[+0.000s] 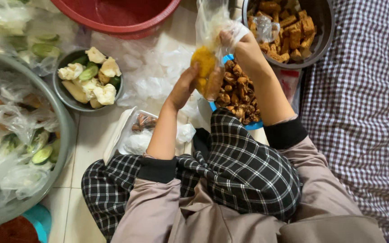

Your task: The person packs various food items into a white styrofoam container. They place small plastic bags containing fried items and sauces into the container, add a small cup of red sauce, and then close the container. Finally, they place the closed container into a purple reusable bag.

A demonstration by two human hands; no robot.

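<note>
Your left hand [183, 87] cups one thin clear bag [209, 40] of soft yellow lumps; your right hand [232, 38] pinches its crinkled neck shut.

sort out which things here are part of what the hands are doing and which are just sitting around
In use:
- left hand under the plastic bag of fried food
- right hand gripping the bag's top
- blue bowl of fried pieces beneath

Lying about:
- red basin
- bowl of cut vegetables
- pot of fried tofu
- big metal basin of filled bags

Dusty-pink sleeves with black cuffs pushed up; black-and-white checked trousers, perhaps a skirt.
</note>
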